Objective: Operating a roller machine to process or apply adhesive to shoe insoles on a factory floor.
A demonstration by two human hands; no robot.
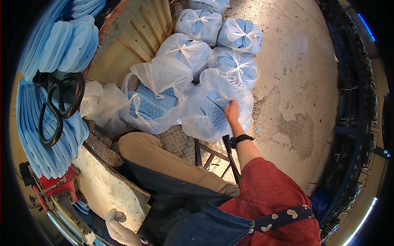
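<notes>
Right hand (231, 110) touches the plastic bag (241, 92) of blue soles (214, 111) right beneath its fingers; can't tell if they're gripping! Gathered neck's safest, sparing thin film. Gloved left hand (120, 228), well apart, is loosely curled, empty.

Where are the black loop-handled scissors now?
The scissors are at the head view's left, on the light-blue pieces, left of the nearest whitish plastic bag.
</notes>
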